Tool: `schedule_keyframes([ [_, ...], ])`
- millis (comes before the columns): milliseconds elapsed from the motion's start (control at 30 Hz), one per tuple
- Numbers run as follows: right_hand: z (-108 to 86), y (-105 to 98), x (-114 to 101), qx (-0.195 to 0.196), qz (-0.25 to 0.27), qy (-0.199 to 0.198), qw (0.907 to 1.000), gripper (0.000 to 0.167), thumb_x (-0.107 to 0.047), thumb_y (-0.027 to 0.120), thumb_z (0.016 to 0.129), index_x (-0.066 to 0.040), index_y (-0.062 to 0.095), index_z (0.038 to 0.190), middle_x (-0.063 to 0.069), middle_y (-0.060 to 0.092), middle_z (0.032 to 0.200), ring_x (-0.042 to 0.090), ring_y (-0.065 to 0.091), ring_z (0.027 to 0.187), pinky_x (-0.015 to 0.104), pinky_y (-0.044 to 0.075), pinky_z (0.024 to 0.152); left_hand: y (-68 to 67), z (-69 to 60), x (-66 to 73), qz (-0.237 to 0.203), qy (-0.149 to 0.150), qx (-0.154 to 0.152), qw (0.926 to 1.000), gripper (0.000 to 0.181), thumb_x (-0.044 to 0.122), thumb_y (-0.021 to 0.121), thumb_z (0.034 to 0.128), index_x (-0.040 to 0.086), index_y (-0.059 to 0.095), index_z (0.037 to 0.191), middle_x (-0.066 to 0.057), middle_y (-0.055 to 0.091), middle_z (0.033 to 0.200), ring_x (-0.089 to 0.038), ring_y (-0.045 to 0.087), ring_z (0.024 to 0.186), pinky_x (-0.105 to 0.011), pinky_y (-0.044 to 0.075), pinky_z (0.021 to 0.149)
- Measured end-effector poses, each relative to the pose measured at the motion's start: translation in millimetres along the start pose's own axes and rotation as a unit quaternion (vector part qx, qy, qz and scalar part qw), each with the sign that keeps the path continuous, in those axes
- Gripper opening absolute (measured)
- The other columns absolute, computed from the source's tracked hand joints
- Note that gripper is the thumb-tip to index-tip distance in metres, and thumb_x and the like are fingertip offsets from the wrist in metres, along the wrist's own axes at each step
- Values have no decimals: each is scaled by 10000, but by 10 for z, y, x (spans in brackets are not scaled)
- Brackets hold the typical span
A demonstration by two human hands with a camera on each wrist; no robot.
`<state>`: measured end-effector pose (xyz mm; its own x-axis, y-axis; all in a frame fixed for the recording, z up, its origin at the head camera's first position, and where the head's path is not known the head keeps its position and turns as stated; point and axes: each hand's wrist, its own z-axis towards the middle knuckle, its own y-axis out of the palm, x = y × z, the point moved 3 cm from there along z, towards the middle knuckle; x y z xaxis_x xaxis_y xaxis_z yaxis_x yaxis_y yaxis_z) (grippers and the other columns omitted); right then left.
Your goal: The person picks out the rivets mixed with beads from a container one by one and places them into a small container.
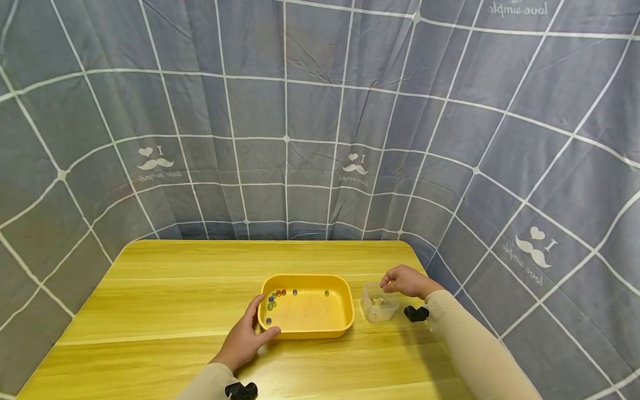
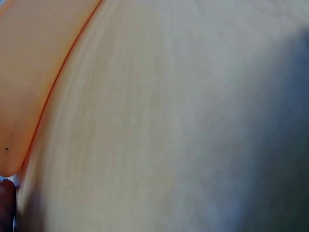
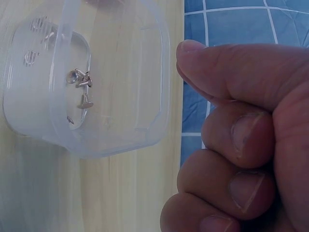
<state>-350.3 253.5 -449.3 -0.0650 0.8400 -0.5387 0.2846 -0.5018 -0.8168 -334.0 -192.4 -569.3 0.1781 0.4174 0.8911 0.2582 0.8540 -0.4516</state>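
A yellow rectangular tray (image 1: 310,335) stands on the table with several glass marbles (image 1: 271,299) in it, mostly along its left side. My left hand (image 1: 243,337) holds its near left corner, fingers along the left wall and thumb at the front. To the tray's right stands a clear plastic box (image 3: 111,150) with several small metal tacks (image 3: 86,101) on its bottom. Over the box's far right rim is my right hand (image 1: 407,281). Its fingers are curled, thumb tip against the index finger, and nothing shows between them in the right wrist view.
The wooden table (image 1: 165,311) extends left of the tray and behind it. A grey checked curtain (image 1: 310,166) hangs around the back and sides. Black wrist mounts (image 1: 416,314) sit at both sleeves, the right one close to the box.
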Motion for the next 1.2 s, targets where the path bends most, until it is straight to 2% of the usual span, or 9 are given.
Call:
schedule_keyframes([
  [333,-46,-2,15,-36,-52,-41,10000,177,-133,721,988,-3,781,1093,37,770,1064,141,653,918,371,554,811,89,-122,32,-21,-96,56,9999,983,488,812,912,279,229,1675,-158,353,1703,-340,408,1540,-557,375,1217],
  [533,-5,-12,-101,51,-108,-155,9998,136,-175,720,992,-95,797,1073,37,775,1118,149,673,965,395,566,842,140,-178,58,-66,-139,93,9998,980,486,810,915,280,227,1676,-170,339,1706,-363,398,1541,-569,366,1223],
  [633,48,-3,-231,69,-21,-265,9996,126,-184,717,993,-130,799,1072,31,783,1103,157,661,928,396,558,834,163,-196,70,-30,-135,125,9998,984,491,812,913,279,227,1676,-170,335,1707,-365,397,1541,-574,362,1224],
  [800,172,81,-506,66,42,-606,9981,176,-213,710,1008,-108,798,1119,13,787,1113,148,661,947,392,559,851,203,-220,102,-2,-152,155,9998,982,498,806,915,283,225,1677,-170,334,1709,-369,397,1542,-584,361,1223],
  [1067,476,400,-1000,-45,89,-934,9956,236,-256,697,1029,-106,801,1178,-27,795,1121,183,698,1093,416,570,925,238,-210,81,-120,-196,146,9996,976,477,820,909,306,233,1670,-144,353,1707,-349,417,1538,-572,378,1212],
  [1200,637,551,-1239,-194,-56,-1158,9931,225,-250,696,1030,-116,808,1173,-8,798,1133,163,705,1059,403,567,929,239,-171,92,-182,-152,137,9996,987,455,834,902,308,230,1670,-123,358,1708,-327,409,1545,-560,365,1224],
])
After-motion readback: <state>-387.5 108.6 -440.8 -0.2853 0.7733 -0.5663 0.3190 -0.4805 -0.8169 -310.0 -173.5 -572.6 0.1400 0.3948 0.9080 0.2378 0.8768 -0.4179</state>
